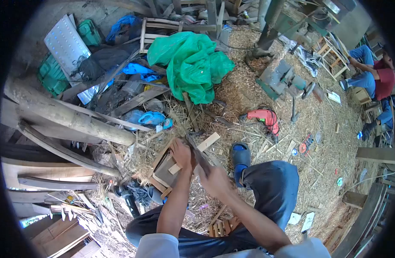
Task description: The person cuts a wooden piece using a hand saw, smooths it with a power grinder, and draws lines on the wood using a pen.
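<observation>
A: From my seat out here I want the right hand point(213, 182) first. What is it doing?
B: It is closed around the near end of a long dark tool point(200, 160). The tool slants away from me, its far part passing just beside the left hand point(181, 154). I can't tell from here what kind of tool it is.
A: And the left?
B: I have its fingers bent over the upper part of a small wooden frame point(166, 174). How tightly they close, I can't tell; the back of the hand hides it from me.
A: Where does the frame sit?
B: Low, in front of the body, tilted, to the left of the dark clog point(240, 155) on the right foot. A pale wood strip point(209, 142) shows just beyond the tool.
A: What else do I have around me?
B: A red power drill point(264, 118) lies on the shavings-strewn floor point(318, 137), ahead and to the right. A crumpled green sheet point(193, 64) is heaped farther off, with a blue container point(152, 118) on its near side. At the far right, well apart, I see another person point(383, 82) in a dark red top.
</observation>
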Demonstrator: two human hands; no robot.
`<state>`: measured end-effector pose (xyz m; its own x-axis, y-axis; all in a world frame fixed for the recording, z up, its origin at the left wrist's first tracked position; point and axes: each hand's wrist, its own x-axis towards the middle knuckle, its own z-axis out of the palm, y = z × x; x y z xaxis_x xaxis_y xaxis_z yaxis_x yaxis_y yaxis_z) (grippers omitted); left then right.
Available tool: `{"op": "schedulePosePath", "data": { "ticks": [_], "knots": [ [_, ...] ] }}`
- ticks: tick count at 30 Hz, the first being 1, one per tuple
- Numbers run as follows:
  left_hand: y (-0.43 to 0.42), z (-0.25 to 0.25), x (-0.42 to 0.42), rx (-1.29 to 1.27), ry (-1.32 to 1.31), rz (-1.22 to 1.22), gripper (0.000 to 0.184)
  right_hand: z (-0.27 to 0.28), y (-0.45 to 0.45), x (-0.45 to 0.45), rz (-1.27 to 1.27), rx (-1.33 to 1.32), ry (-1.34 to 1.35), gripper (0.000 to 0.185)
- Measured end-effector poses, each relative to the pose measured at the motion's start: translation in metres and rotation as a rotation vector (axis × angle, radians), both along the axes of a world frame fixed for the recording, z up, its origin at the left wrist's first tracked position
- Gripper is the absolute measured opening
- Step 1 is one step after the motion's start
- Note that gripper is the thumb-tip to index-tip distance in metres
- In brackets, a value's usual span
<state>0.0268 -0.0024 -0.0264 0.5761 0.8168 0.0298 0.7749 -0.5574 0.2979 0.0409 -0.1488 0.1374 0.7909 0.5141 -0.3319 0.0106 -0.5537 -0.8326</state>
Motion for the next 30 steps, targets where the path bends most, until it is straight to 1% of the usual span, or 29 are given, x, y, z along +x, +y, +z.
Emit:
{"op": "schedulePosePath", "data": {
  "ticks": [1,2,3,5,6,8,9,10,11,13,14,15,16,17,19,20,21,23,24,26,27,28,29,30],
  "knots": [
    [0.002,0.007,0.008,-0.021,-0.018,0.001,0.031,-0.010,0.022,0.008,0.000,-0.072,0.020,0.036],
    [0.007,-0.003,0.010,0.015,-0.013,0.024,0.031,-0.013,0.038,0.013,0.009,-0.140,0.046,0.036],
    [0.011,-0.013,0.010,0.018,-0.016,0.022,0.031,-0.008,0.036,0.014,0.006,-0.137,0.043,0.036],
    [0.013,-0.027,0.005,0.099,-0.045,-0.022,0.029,0.018,0.020,0.008,-0.042,-0.119,0.090,0.039],
    [0.014,-0.019,0.008,0.103,-0.049,-0.016,0.029,0.041,0.001,0.005,-0.011,-0.099,0.130,0.038],
    [0.008,0.003,0.013,-0.089,0.020,0.023,0.027,0.077,-0.032,-0.001,0.018,-0.086,0.175,0.039],
    [0.006,-0.006,0.014,-0.090,0.017,0.023,0.027,0.086,-0.039,0.000,0.038,-0.128,0.201,0.038],
    [0.007,-0.015,0.007,-0.031,0.005,0.008,0.026,0.089,-0.041,-0.003,0.062,-0.166,0.238,0.038],
    [0.007,-0.017,0.000,0.029,-0.007,-0.004,0.025,0.071,-0.028,-0.002,0.069,-0.163,0.246,0.038],
    [0.004,-0.011,-0.002,-0.020,0.010,-0.002,0.025,0.010,0.014,0.008,0.008,-0.218,0.140,0.042],
    [0.012,-0.004,0.010,-0.051,0.010,0.004,0.024,-0.003,0.027,0.009,0.006,-0.204,0.118,0.042],
    [0.017,-0.005,0.015,-0.048,-0.002,0.012,0.024,-0.012,0.034,0.003,-0.040,-0.192,0.029,0.043],
    [0.016,-0.013,0.015,0.023,0.016,0.009,0.024,-0.018,0.030,-0.005,-0.096,-0.191,-0.047,0.043],
    [0.014,-0.020,0.011,0.093,0.039,-0.005,0.024,-0.024,0.017,-0.014,-0.108,-0.201,-0.040,0.043],
    [0.011,-0.016,0.013,0.078,0.003,-0.008,0.022,-0.032,-0.016,-0.013,-0.042,-0.047,0.035,0.047],
    [0.009,-0.012,0.014,0.061,0.002,0.003,0.021,-0.051,-0.028,-0.016,-0.010,-0.007,0.048,0.045],
    [0.008,-0.008,0.013,0.044,0.004,0.020,0.020,-0.044,-0.025,-0.015,-0.003,-0.005,0.044,0.045],
    [0.011,-0.002,0.014,0.007,0.036,0.031,0.023,-0.029,-0.021,-0.013,0.040,-0.122,0.058,0.041],
    [0.010,-0.001,0.012,-0.042,0.075,0.024,0.026,-0.007,-0.021,-0.012,0.056,-0.130,0.064,0.041],
    [0.009,-0.001,0.012,-0.048,0.066,0.037,0.027,0.051,-0.020,-0.007,0.034,-0.144,0.052,0.044],
    [0.009,-0.001,0.013,-0.041,0.051,0.030,0.028,0.069,-0.019,-0.002,0.052,-0.151,0.047,0.044],
    [0.003,-0.002,0.013,0.053,-0.102,0.036,0.019,0.084,-0.019,0.003,0.045,-0.179,0.088,0.045],
    [0.003,-0.005,0.013,0.055,-0.103,0.055,0.019,0.088,-0.015,0.007,0.041,-0.206,0.128,0.045],
    [0.008,-0.014,0.013,0.105,-0.163,0.034,0.019,0.072,-0.005,0.010,0.031,-0.131,0.104,0.046]
  ]
}}
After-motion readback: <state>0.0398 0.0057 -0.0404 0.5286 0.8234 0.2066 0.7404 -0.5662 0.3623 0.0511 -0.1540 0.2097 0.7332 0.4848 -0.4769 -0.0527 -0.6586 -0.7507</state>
